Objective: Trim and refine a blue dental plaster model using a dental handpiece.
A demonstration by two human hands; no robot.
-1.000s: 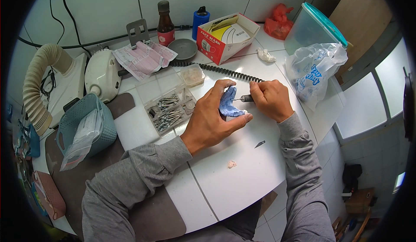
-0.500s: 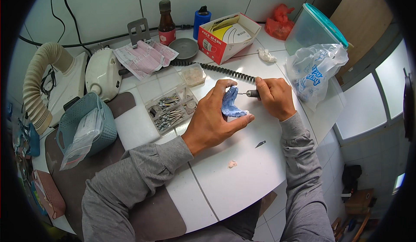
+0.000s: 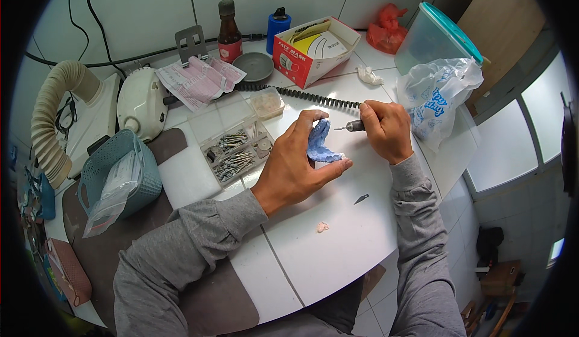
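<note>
Between the thumb and fingers of my left hand (image 3: 295, 153) is a blue dental cast (image 3: 321, 143), shaped like an arch and held up off the white table. My right hand (image 3: 386, 129) grips a rotary handpiece (image 3: 356, 126) whose thin bur (image 3: 339, 129) points left toward the cast. A small gap separates the bur's tip from the cast. The handpiece's black coiled cord (image 3: 313, 97) runs back to the left. Left of my left hand lies an opened clear case (image 3: 236, 156) full of burs. A small blade (image 3: 361, 199) and a pinkish lump (image 3: 322, 227) lie nearer me.
A blue-green basket (image 3: 120, 171) with plastic bags stands at left, by a white machine with a ribbed hose (image 3: 60, 89). Along the back are a brown bottle (image 3: 229, 32), a grey dish (image 3: 253, 67) and a red mask box (image 3: 313, 53). A plastic bag (image 3: 437, 98) sits at right.
My right hand has moved slightly to the right with the handpiece, drawing the bur away from the cast. My left hand still holds the cast in nearly the same place.
</note>
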